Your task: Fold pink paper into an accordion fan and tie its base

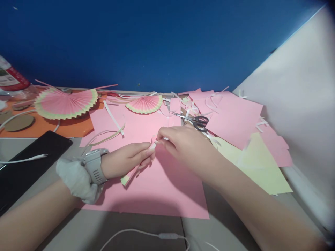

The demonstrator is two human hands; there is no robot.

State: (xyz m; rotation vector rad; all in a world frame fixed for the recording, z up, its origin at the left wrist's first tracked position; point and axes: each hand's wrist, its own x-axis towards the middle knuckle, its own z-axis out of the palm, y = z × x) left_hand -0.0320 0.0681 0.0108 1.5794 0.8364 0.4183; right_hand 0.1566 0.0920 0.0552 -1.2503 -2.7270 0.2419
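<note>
My left hand (133, 157), with a grey watch and scrunchie at the wrist, is closed around a folded paper strip (126, 179), pink with a pale green end. Close by on the right, my right hand (174, 137) pinches at the strip's upper end, where a small white piece (154, 144) shows between the two hands. Whether that white piece is tape or paper I cannot tell. Beneath both hands lies a large pink sheet (178, 195). Two pleated pink fans with pale green edges, a larger fan (66, 103) and a smaller fan (143, 104), stand behind.
Black-handled scissors (200, 122) lie just beyond my right hand among paper scraps. Pink sheets (232, 115) and a pale green sheet (261, 170) are on the right. A black tablet-like slab (34, 164), a white cable (131, 230) and a bottle (13, 78) surround the work. A blue wall rises behind.
</note>
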